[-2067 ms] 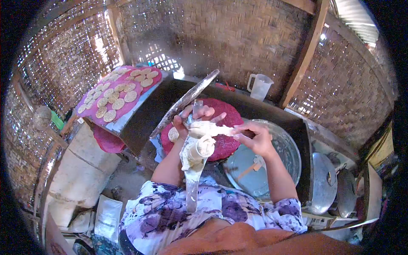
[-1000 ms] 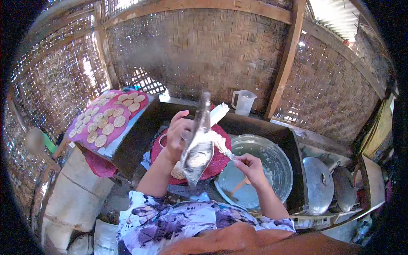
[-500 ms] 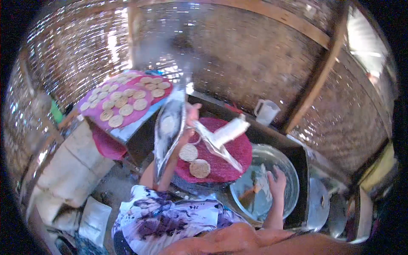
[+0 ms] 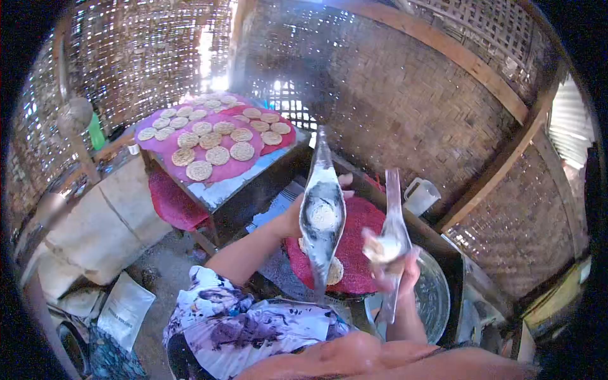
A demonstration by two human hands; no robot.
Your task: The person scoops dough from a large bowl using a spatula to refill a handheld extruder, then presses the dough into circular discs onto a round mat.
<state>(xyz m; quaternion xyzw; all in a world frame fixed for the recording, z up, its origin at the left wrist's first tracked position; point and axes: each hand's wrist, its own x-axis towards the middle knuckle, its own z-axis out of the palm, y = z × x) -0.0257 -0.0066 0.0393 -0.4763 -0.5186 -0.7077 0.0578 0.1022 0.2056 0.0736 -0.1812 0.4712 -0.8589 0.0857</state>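
My left hand (image 4: 295,212) is mostly hidden behind a long metal press piece (image 4: 323,244), wide in the middle with pointed handles, and is closed on it. Pale dough (image 4: 323,215) fills the round hollow at its centre. Closed around a second, narrower press piece (image 4: 394,218) is my right hand (image 4: 408,272). A lump of whitish dough (image 4: 382,248), blurred, sits at that piece's middle by my fingers. Below the two pieces lies a red round mat (image 4: 361,228) with flat noodle-like cakes (image 4: 335,271), partly covered by the left press piece.
A metal basin (image 4: 437,297) stands behind my right forearm. On the left, a table carries pink mats (image 4: 171,149) with several round cakes (image 4: 217,156). A clear plastic jug (image 4: 422,196) stands by the woven wall (image 4: 392,114). White sacks (image 4: 95,221) lie at far left.
My right hand has come up out of the basin and now grips the narrower press piece, which was beside my left hand. The dough-filled piece stays in my left hand. The view has shifted.
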